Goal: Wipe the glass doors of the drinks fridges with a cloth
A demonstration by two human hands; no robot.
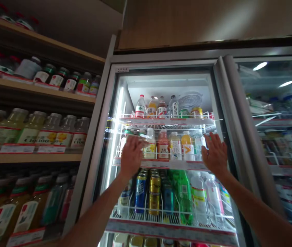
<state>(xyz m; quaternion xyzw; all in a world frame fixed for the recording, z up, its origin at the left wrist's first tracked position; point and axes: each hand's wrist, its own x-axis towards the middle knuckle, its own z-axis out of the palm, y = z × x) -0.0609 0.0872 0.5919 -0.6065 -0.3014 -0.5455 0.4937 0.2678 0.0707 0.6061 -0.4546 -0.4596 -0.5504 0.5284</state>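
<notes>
Your left grip (131,156), blurred, and right grip (214,153) had fingers extended; the orange drink bottle (187,147) stood at the right's nine o'clock. Your left partly hid the yellow-labelled bottle (150,149).

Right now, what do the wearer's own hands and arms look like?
Left hand and right hand: five-fingered human hands, no gloves. Forearms: bare as far as they show, no sleeves in frame. No watch or wristband visible; too blurred to rule out rings.
</notes>
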